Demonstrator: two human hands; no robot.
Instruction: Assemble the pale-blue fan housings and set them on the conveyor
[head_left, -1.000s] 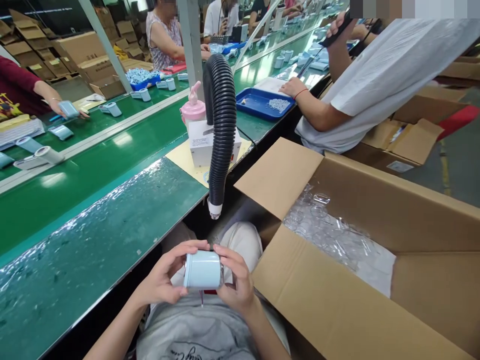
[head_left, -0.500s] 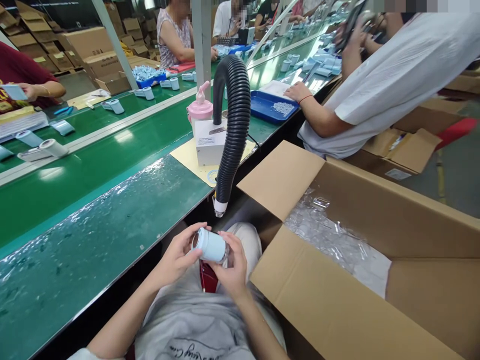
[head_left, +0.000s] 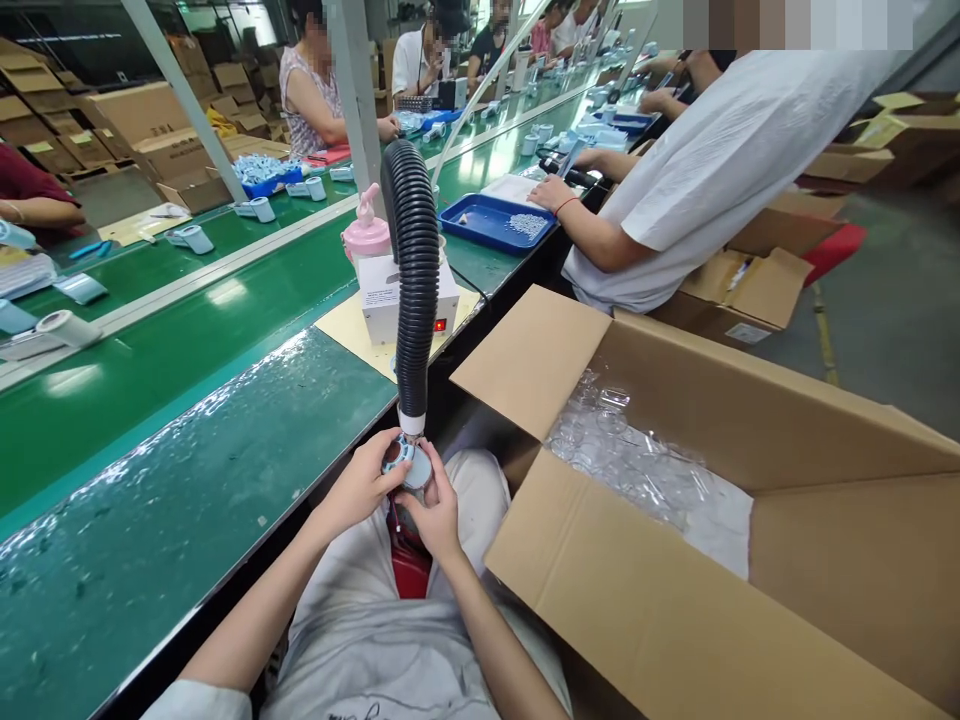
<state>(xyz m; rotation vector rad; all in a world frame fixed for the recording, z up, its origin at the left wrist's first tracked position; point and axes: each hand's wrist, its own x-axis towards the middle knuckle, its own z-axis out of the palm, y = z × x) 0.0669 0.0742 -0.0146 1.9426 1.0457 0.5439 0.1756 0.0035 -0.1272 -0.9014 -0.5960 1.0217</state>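
One black hose point(head_left: 416, 280) of ribbed, corrugated plastic arches downward to one white collar point(head_left: 412, 424), and just below that collar two bare hands hold one pale-blue part point(head_left: 417, 472), smooth and rounded, with a flat disc-like face turned up and a dark opening at its left end; whether it touches the hose cannot be told. The left hand point(head_left: 367, 478) has its thumb and fingers pinching that left end, and the right hand point(head_left: 441, 510) has its thumb and fingers closed on the opposite side. Behind the hose stand one boxy white unit point(head_left: 379, 300) with one lit red switch and one bottle with a glossy pink lid point(head_left: 367, 237). Left of the hose runs one shiny green counter point(head_left: 187, 480), its surface scuffed; across it, beyond the hose, lie at least six pale-blue handled pieces point(head_left: 190, 238). To the hose's right and farther back is one blue plastic tray point(head_left: 465, 222) holding fine pale pellets point(head_left: 529, 225), too many to count. Nearer, right of the hose, one open cardboard box point(head_left: 660, 620) holds overlapping clear plastic pieces point(head_left: 637, 455), uncountable.
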